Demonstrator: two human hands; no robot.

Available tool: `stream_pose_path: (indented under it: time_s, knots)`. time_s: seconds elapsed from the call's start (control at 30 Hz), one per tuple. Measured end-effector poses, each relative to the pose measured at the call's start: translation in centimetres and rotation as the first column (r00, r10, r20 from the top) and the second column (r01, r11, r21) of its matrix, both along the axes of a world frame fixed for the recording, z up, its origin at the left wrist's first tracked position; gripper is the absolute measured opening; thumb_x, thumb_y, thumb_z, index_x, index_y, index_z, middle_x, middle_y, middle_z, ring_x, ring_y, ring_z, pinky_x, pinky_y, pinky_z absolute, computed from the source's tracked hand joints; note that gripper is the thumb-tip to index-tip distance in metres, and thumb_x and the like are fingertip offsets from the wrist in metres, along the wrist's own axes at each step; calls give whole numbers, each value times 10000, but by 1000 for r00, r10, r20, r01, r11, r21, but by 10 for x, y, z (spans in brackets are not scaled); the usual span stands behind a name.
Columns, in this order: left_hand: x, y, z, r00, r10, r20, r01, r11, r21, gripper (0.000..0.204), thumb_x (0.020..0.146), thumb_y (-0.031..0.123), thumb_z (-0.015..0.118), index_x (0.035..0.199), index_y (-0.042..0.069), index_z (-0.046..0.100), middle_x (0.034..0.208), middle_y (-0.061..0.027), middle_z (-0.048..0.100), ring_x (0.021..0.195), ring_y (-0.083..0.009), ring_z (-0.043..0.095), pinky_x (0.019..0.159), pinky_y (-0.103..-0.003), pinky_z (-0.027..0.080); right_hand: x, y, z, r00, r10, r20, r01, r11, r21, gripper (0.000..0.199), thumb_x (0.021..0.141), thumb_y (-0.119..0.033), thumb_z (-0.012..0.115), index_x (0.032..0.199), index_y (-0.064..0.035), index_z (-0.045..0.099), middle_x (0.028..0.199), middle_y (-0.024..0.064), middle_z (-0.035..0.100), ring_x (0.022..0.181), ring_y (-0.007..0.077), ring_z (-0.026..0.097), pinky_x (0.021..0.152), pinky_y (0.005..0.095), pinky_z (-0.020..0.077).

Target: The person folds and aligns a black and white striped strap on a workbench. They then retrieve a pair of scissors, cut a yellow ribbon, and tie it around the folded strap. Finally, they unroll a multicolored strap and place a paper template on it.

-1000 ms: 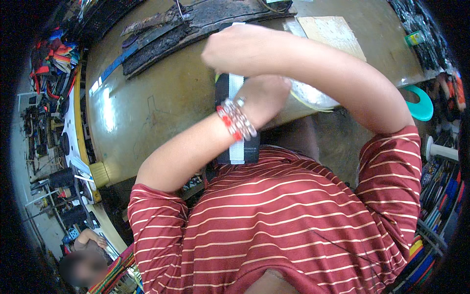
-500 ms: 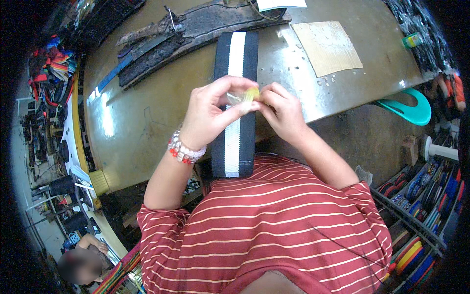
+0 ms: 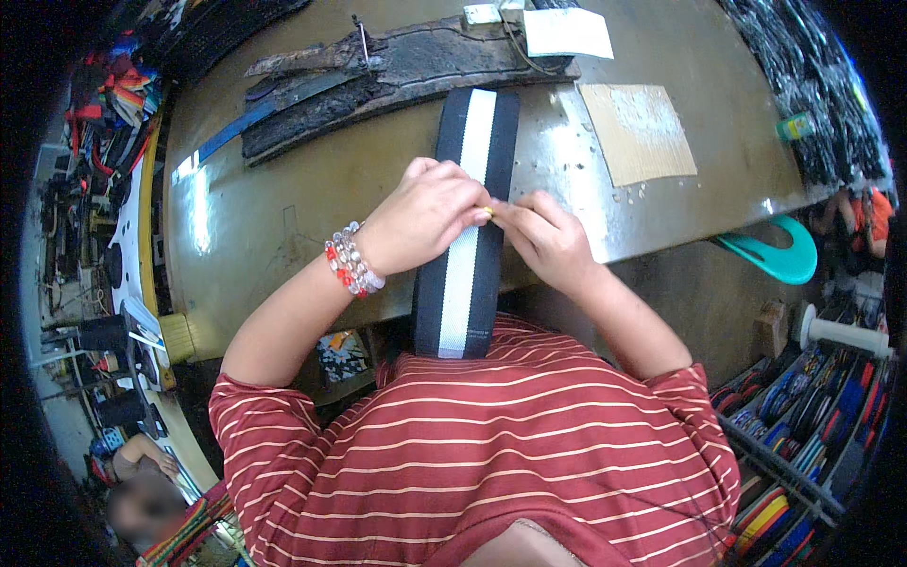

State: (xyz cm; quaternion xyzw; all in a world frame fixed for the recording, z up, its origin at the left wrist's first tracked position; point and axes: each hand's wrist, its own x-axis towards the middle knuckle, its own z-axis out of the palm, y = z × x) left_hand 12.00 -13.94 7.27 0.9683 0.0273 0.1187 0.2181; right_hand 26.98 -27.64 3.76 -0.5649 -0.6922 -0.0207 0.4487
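A wide roll of black webbing (image 3: 461, 283) with a white stripe along its middle stands between my body and the table, partly over the table's edge. Above it, my left hand (image 3: 422, 215), with bead bracelets at the wrist, is closed around a small yellow thing (image 3: 487, 213). Only a sliver of that thing shows; the fingers cover the rest. My right hand (image 3: 551, 236) meets it from the right, thumb and forefinger pinched together at the yellow thing. What exactly the right fingertips grip is too small to tell.
A charred-looking dark board (image 3: 378, 80) lies across the table (image 3: 321, 217), with a blue strip (image 3: 236, 130) beside it. Cardboard (image 3: 640, 134) and white paper (image 3: 568, 34) lie at the far right. A teal oval handle (image 3: 779, 253) juts past the edge. Racks of coloured rolls (image 3: 803, 406) stand right.
My left hand has turned over and closed further, so the clear, yellow thing seen between its fingers is now mostly covered. Both hands and the roll sit slightly lower in view.
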Motion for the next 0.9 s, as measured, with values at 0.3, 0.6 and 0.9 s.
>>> stream_pose_path:
  time_s: [0.3, 0.6, 0.9]
  knots:
    - [9, -2, -11, 909, -293, 297, 291, 955, 51, 201, 775, 155, 652, 964, 93, 681, 898, -43, 616, 799, -211, 568, 713, -346, 456, 36, 9, -5, 368, -152, -918, -699, 605, -380, 100, 875, -132, 577, 901, -38, 596, 718, -41, 554, 638, 54, 490, 542, 229, 390]
    - [-17, 6, -4, 982, -177, 70, 191, 927, -323, 189, 888, 194, 511, 794, 54, 597, 882, -56, 621, 814, -230, 547, 771, -349, 434, 19, -14, -23, 983, -111, -144, 45, 916, -398, 199, 780, -179, 690, 768, -17, 574, 709, 129, 544, 659, 279, 561, 565, 336, 438]
    - [14, -45, 5, 978, -113, 174, 160, 945, -285, 131, 726, 61, 591, 853, 29, 581, 934, -110, 545, 866, -264, 570, 793, -324, 480, -5, -36, -19, 960, -19, -280, -48, 972, -229, 167, 799, -63, 628, 950, 6, 619, 845, 111, 622, 828, 242, 632, 681, 305, 493]
